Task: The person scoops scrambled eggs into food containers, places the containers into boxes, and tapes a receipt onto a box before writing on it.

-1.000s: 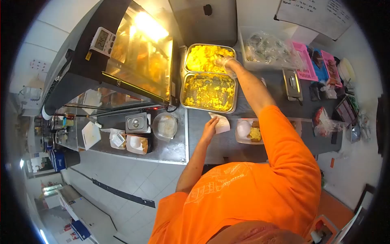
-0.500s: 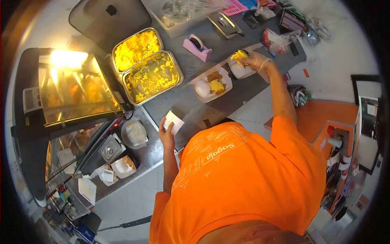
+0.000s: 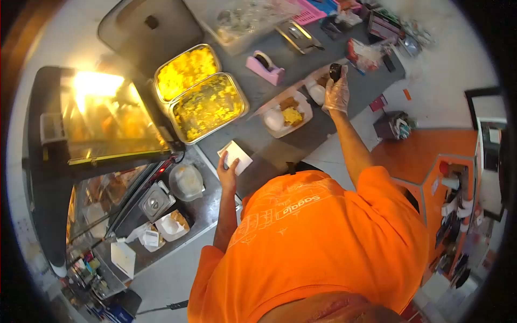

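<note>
My left hand (image 3: 228, 171) grips a small white square piece, card or folded paper (image 3: 237, 155), over the counter's near edge. On my right hand (image 3: 337, 98) is a clear plastic glove, and its fingers close around a black serving spoon (image 3: 335, 71); the spoon's bowl is mostly hidden. Just under that hand lies a paper food box (image 3: 308, 84) with a white rice mound (image 3: 316, 95) and something brown. Between my hands stands another paper food box (image 3: 307, 114), holding a rice mound (image 3: 273, 119), a brown fried piece (image 3: 288, 102) and yellow scrambled-egg-like food (image 3: 292, 117).
Two metal trays (image 3: 246, 102) of yellow food stand at the back left, beside a lit glass warmer (image 3: 116, 121). A purple tape dispenser (image 3: 265, 69), a lidded metal pan (image 3: 298, 36) and a clear plastic bin (image 3: 237, 43) sit behind. Filled boxes (image 3: 172, 225) lie lower left.
My right hand has turned and come nearer, over the far box; the yellow food on the spoon no longer shows. The white piece in my left hand now lies flatter to view.
</note>
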The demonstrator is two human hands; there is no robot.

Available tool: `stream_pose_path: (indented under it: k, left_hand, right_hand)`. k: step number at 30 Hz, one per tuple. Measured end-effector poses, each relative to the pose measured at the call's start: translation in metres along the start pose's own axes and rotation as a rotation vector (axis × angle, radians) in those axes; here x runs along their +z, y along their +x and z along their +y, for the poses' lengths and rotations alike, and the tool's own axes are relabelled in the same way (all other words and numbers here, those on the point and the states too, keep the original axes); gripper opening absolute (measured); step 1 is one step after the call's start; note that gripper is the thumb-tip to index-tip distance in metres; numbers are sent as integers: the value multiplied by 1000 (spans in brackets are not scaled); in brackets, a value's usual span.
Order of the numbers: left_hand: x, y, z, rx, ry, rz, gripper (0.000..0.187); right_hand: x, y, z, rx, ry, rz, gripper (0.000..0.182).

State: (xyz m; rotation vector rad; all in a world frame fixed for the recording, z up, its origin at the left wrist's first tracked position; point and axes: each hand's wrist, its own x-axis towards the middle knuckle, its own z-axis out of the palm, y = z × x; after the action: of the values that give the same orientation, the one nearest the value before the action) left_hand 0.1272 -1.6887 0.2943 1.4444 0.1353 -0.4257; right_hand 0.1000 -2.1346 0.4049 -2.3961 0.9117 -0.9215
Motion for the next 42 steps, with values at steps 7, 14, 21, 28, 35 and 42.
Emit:
stream_pose_path:
  k: [7,14,21,28,35,42]
  left_hand:
    - [-11,-17,0,15,104,66,58]
    - [24,-18,-10,109,88,257,57]
    - [81,-22,-50,56,252,310,64]
    - [160,-64,-63,-14,590,702,64]
    - [169,-100,-99,37,544,903,66]
    - [204,-74,-58,-130,629,881,66]
  right_hand:
    - [56,19,-245,-358,-146,-1012,34]
    - [122,38,-247,-751,-135,-1375,31]
    - [149,351,-23,174,1095,-1216,24]
    - [259,551,248,405,-372,-390,46]
    - [312,590,274,651,-176,-357,61]
    - [334,600,281,417,-274,-340,38]
